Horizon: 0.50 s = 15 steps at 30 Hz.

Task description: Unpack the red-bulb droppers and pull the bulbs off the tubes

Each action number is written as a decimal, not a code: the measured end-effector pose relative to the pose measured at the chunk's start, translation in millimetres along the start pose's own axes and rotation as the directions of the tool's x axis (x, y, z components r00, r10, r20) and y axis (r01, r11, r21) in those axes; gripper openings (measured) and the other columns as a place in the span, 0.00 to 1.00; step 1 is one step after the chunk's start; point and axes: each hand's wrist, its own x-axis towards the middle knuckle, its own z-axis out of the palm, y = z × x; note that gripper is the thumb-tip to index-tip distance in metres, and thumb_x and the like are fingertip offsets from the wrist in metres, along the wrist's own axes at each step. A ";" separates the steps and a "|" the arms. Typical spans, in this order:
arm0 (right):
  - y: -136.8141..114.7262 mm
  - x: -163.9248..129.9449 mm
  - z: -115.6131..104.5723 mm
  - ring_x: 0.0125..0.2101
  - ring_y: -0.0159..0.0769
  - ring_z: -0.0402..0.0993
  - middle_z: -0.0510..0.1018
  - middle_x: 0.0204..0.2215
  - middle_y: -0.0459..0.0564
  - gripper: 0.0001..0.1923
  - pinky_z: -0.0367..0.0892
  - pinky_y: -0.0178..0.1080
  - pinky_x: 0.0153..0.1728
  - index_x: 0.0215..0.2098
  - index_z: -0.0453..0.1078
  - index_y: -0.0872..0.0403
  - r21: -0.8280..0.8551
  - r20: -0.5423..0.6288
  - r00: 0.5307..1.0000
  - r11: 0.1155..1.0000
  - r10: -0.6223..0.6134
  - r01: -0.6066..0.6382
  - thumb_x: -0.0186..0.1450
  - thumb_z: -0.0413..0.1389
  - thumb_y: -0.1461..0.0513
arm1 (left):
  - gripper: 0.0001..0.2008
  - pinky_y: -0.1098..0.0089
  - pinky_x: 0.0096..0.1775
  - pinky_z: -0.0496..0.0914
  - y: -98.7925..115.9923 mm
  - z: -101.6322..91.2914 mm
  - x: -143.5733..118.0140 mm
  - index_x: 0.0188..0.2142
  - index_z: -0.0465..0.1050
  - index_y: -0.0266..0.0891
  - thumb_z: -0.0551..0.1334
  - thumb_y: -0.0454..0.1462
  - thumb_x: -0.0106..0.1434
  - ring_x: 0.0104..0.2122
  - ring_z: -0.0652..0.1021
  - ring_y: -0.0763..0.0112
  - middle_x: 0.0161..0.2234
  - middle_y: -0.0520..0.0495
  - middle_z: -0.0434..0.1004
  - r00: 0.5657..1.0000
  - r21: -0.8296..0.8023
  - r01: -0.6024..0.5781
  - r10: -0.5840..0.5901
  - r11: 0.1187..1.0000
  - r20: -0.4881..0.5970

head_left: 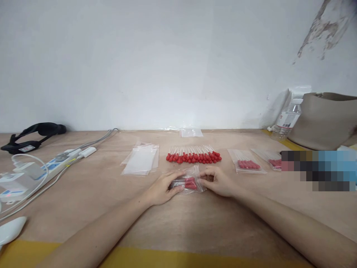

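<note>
A clear zip bag point(195, 172) lies on the table in front of me, with a few red-tipped sticks point(190, 182) inside, their red ends toward the right. My left hand point(164, 188) is closed around the bag's left side, thumb below and fingers above. At the bag's right edge, my right hand point(217, 181) pinches the plastic, its fingers curled. Just beyond the bag, many loose red-tipped sticks point(193, 158) lie in a row, red ends toward me. Flat zip bags point(141, 160) are stacked to the left. On the right lies a zip bag of red-tipped sticks point(247, 162), with another filled bag point(269, 159) beside it.
A white power strip point(55, 163) with plugs and cables runs along the left, near a black strap-like object point(33, 136). A small bag point(191, 132) lies by the wall. At the back right stand a plastic bottle point(288, 119) and a grey-brown container point(323, 119).
</note>
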 end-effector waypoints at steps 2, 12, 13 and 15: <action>-0.9 1.8 2.4 0.23 0.28 0.62 0.70 0.23 0.45 0.11 0.57 0.32 0.24 0.32 0.72 0.54 0.007 0.038 0.999 1.000 0.001 -0.001 0.58 0.53 0.56 | 0.22 0.60 0.51 0.62 -0.3 1.6 1.1 0.54 0.58 0.43 0.55 0.41 0.61 0.50 0.67 0.64 0.52 0.45 0.65 1.000 0.002 -0.005 0.005 1.000 0.004; -12.4 2.2 8.9 0.26 0.28 0.61 0.67 0.25 0.42 0.10 0.57 0.32 0.26 0.28 0.63 0.54 0.095 0.003 0.996 0.992 0.084 -0.084 0.51 0.59 0.61 | 0.21 0.62 0.50 0.63 -1.1 6.5 3.4 0.53 0.59 0.42 0.55 0.40 0.61 0.49 0.68 0.64 0.51 0.46 0.66 1.000 0.007 -0.008 0.008 1.000 -0.023; -14.5 2.1 10.2 0.25 0.28 0.61 0.67 0.24 0.42 0.10 0.57 0.32 0.26 0.28 0.62 0.54 0.143 0.000 0.994 0.984 0.107 -0.106 0.51 0.58 0.61 | 0.21 0.62 0.50 0.63 -1.1 6.6 3.4 0.53 0.59 0.42 0.55 0.40 0.60 0.49 0.68 0.64 0.51 0.46 0.66 1.000 0.005 -0.003 0.003 1.000 -0.025; -17.2 2.5 12.7 0.23 0.28 0.62 0.67 0.23 0.42 0.10 0.58 0.32 0.24 0.27 0.61 0.54 0.279 0.012 0.988 0.948 0.155 -0.152 0.51 0.58 0.61 | 0.21 0.62 0.50 0.63 -1.4 6.5 3.3 0.54 0.59 0.43 0.55 0.41 0.60 0.49 0.68 0.64 0.51 0.46 0.66 1.000 0.006 0.006 -0.006 1.000 -0.024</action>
